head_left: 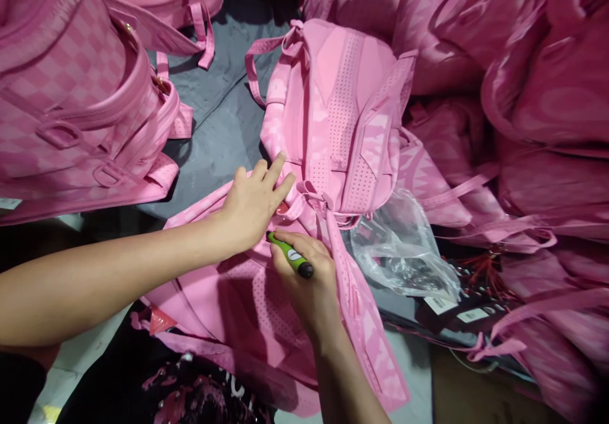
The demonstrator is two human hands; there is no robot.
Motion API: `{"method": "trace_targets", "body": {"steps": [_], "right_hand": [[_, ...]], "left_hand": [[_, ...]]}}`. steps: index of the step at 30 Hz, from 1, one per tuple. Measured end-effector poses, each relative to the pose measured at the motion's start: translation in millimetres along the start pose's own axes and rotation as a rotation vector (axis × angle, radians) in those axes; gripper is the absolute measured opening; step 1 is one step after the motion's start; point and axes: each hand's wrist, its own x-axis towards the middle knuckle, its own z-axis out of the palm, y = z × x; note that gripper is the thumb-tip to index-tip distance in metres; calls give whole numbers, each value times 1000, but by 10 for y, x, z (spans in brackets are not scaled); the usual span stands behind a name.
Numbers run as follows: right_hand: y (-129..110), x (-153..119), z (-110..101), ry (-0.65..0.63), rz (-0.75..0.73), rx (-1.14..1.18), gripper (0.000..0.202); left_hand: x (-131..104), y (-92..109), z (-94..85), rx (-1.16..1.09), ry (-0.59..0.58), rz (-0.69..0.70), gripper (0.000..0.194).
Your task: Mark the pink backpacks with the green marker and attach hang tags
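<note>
A pink backpack (228,297) lies at the near edge, partly under my forearms. My left hand (254,205) rests on its upper part with the fingers spread, beside a small red piece (282,208). In my right hand (309,271) is a green marker (291,256) with a black end, its other end pointing up-left at the pink fabric close to my left palm. The marker's tip is hard to make out. Just beyond my hands, a second pink backpack (347,113) shows its straps and dotted mesh back.
Checkered pink bags (85,94) stand at the left, and many pink bags (547,94) are piled at the right. A clear plastic bag (402,246) and black tags with white labels (473,315) lie right of my hands. Dark grey cloth (214,106) covers the surface.
</note>
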Motion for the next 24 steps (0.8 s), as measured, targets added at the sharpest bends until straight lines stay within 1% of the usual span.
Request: {"method": "trace_targets", "body": {"steps": [4, 6, 9, 12, 14, 17, 20, 22, 24], "right_hand": [[1, -27, 46, 65, 34, -79, 11], [17, -48, 55, 63, 44, -13, 12], [50, -85, 19, 57, 122, 89, 13], [83, -111, -36, 82, 192, 90, 13], [100, -109, -32, 82, 217, 108, 13], [112, -86, 52, 104, 211, 154, 12], [105, -81, 129, 133, 156, 180, 13], [100, -92, 125, 117, 133, 176, 14], [110, -95, 90, 93, 129, 161, 16]], "left_hand": [[4, -2, -17, 11, -9, 6, 79], [5, -3, -20, 16, -14, 7, 78], [9, -7, -15, 14, -11, 6, 78], [14, -15, -8, -2, 0, 8, 79], [13, -20, -5, -8, 2, 11, 79], [6, -18, 3, -1, -2, 10, 79], [0, -11, 6, 19, 14, 12, 82], [5, -23, -15, 31, 17, 25, 85], [17, -60, -65, 36, -22, 58, 90]]}}
